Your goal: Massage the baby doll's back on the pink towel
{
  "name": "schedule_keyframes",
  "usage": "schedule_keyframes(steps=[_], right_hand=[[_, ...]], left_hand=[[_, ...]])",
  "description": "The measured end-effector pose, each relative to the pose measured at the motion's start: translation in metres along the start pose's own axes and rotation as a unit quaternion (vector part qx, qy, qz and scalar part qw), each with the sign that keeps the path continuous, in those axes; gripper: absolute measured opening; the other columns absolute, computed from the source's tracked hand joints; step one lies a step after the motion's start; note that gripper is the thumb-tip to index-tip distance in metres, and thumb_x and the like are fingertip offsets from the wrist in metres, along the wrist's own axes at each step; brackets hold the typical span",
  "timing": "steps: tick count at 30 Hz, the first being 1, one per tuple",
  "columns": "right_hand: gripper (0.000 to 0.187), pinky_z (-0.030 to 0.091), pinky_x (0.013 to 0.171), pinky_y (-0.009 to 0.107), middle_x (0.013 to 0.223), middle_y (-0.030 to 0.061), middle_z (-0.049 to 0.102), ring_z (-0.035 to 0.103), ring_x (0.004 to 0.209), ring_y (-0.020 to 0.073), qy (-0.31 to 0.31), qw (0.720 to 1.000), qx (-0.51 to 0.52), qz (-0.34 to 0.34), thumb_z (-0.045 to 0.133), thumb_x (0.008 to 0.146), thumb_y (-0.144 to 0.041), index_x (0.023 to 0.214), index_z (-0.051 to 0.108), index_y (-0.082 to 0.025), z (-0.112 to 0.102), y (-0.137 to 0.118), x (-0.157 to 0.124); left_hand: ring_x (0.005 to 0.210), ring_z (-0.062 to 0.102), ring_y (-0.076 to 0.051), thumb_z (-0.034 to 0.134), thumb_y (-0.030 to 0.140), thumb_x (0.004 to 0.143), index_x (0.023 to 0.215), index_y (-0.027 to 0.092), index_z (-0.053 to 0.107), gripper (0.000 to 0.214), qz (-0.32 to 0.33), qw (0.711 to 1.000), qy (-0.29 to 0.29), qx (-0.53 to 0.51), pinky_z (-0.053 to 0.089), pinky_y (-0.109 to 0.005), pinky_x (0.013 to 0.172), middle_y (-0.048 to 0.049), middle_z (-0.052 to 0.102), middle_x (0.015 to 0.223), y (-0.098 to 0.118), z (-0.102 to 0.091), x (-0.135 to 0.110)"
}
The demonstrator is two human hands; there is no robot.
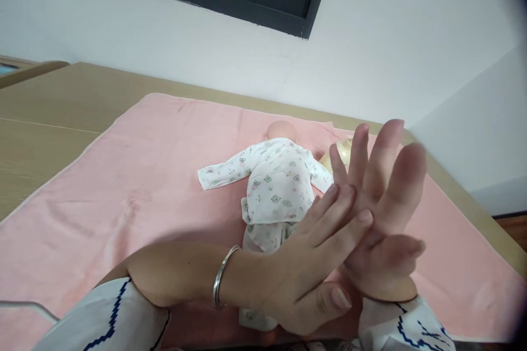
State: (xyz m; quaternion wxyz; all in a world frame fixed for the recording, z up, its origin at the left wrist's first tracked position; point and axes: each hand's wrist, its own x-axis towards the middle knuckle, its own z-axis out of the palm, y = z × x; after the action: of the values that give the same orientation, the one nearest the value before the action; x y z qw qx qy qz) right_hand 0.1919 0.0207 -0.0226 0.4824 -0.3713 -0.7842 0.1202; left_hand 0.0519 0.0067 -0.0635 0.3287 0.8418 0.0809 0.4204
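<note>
My left hand (317,263) lies flat across the palm of my right hand (382,203), fingers stretched out, a silver bangle (222,277) on its wrist. My right hand stands upright with its fingers spread, holding nothing. Both hands hover close to the camera above a baby doll (274,181) in a white printed suit. The doll lies on a pink towel (144,192) with its head toward the wall. A small yellowish object (340,154) shows partly behind my right fingers; I cannot make out what it is.
The pink towel covers a light wooden table (53,115) that stands against a white wall (206,49). A dark window frame (263,8) runs along the top. The table's right edge (486,219) drops off toward the floor.
</note>
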Motion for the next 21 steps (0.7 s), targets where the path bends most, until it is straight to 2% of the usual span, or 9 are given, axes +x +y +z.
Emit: schedule_keyframes(steps=[3, 6, 9, 10, 11, 13, 15, 18, 21], right_hand=[[0.061, 0.027, 0.124, 0.066, 0.172, -0.0111, -0.001, 0.003, 0.159, 0.0301, 0.055, 0.996, 0.071, -0.021, 0.007, 0.101, -0.062, 0.16, 0.003, -0.045, 0.0, 0.009, 0.01], [0.06, 0.032, 0.123, 0.062, 0.173, -0.0045, 0.004, 0.014, 0.159, 0.0278, 0.036, 0.999, 0.012, -0.024, 0.018, 0.105, -0.05, 0.162, 0.003, -0.039, 0.018, 0.031, 0.019], [0.056, 0.034, 0.125, 0.053, 0.166, 0.0082, 0.033, 0.033, 0.153, 0.0255, -0.077, 0.993, -0.084, 0.045, 0.031, 0.105, -0.036, 0.159, 0.03, -0.023, 0.041, 0.058, 0.026], [0.053, 0.033, 0.125, 0.051, 0.163, 0.0119, 0.04, 0.035, 0.152, 0.0262, -0.127, 0.982, -0.119, 0.076, 0.031, 0.104, -0.031, 0.154, 0.041, -0.017, 0.05, 0.066, 0.027], [0.052, 0.032, 0.126, 0.051, 0.16, 0.0148, 0.043, 0.036, 0.152, 0.0275, -0.174, 0.968, -0.153, 0.098, 0.03, 0.103, -0.027, 0.15, 0.047, -0.011, 0.057, 0.075, 0.029], [0.053, 0.026, 0.128, 0.051, 0.16, 0.0157, 0.043, 0.031, 0.154, 0.0291, -0.25, 0.941, -0.203, 0.102, 0.03, 0.101, -0.021, 0.149, 0.049, -0.006, 0.071, 0.093, 0.032], [0.054, 0.017, 0.129, 0.055, 0.162, 0.0107, 0.041, 0.025, 0.156, 0.0291, -0.281, 0.929, -0.229, 0.08, 0.032, 0.101, -0.021, 0.152, 0.046, -0.01, 0.079, 0.111, 0.036], [0.053, 0.015, 0.129, 0.056, 0.165, 0.0067, 0.035, 0.023, 0.157, 0.0269, -0.267, 0.93, -0.235, 0.095, 0.032, 0.104, -0.03, 0.154, 0.043, -0.016, 0.08, 0.134, 0.043], [0.058, 0.023, 0.127, 0.052, 0.165, 0.0144, 0.032, 0.027, 0.156, 0.029, -0.232, 0.924, -0.262, 0.156, 0.03, 0.106, -0.036, 0.156, 0.039, -0.009, 0.08, 0.136, 0.043]], left_hand=[[0.159, -0.008, -0.033, 0.018, 0.056, 0.105, 0.162, 0.033, -0.013, 0.069, -0.028, 0.999, 0.009, 0.017, 0.003, -0.057, 0.133, 0.004, -0.015, 0.171, -0.02, -0.003, -0.003], [0.16, -0.005, -0.027, 0.016, 0.049, 0.107, 0.164, 0.033, 0.001, 0.061, -0.145, 0.981, 0.105, 0.073, 0.004, -0.057, 0.133, -0.0001, 0.0, 0.173, -0.065, -0.013, -0.002], [0.16, 0.01, -0.028, 0.015, 0.051, 0.107, 0.159, 0.02, 0.027, 0.063, -0.273, 0.922, 0.251, 0.114, 0.007, -0.058, 0.132, -0.0114, 0.023, 0.169, -0.116, -0.03, 0.004], [0.157, 0.022, -0.028, 0.016, 0.05, 0.107, 0.153, 0.017, 0.038, 0.062, -0.304, 0.893, 0.31, 0.122, 0.015, -0.057, 0.131, -0.0145, 0.035, 0.164, -0.131, -0.036, 0.005], [0.153, 0.032, -0.028, 0.014, 0.048, 0.107, 0.151, 0.014, 0.04, 0.062, -0.313, 0.882, 0.33, 0.125, 0.022, -0.055, 0.129, -0.0176, 0.041, 0.159, -0.144, -0.042, 0.006], [0.142, 0.049, -0.026, 0.02, 0.049, 0.107, 0.145, 0.018, 0.048, 0.057, -0.312, 0.877, 0.34, 0.133, 0.035, -0.052, 0.124, -0.0159, 0.055, 0.147, -0.162, -0.049, 0.005], [0.134, 0.056, -0.025, 0.025, 0.048, 0.106, 0.138, 0.02, 0.055, 0.052, -0.289, 0.884, 0.332, 0.16, 0.041, -0.049, 0.12, -0.0136, 0.062, 0.14, -0.172, -0.05, 0.001], [0.132, 0.057, -0.026, 0.026, 0.046, 0.106, 0.132, 0.017, 0.059, 0.051, -0.261, 0.885, 0.324, 0.207, 0.042, -0.049, 0.119, -0.0145, 0.063, 0.138, -0.178, -0.046, -0.007], [0.132, 0.057, -0.026, 0.027, 0.044, 0.106, 0.133, 0.015, 0.058, 0.05, -0.262, 0.882, 0.326, 0.215, 0.043, -0.049, 0.117, -0.0154, 0.064, 0.137, -0.179, -0.042, -0.009]])
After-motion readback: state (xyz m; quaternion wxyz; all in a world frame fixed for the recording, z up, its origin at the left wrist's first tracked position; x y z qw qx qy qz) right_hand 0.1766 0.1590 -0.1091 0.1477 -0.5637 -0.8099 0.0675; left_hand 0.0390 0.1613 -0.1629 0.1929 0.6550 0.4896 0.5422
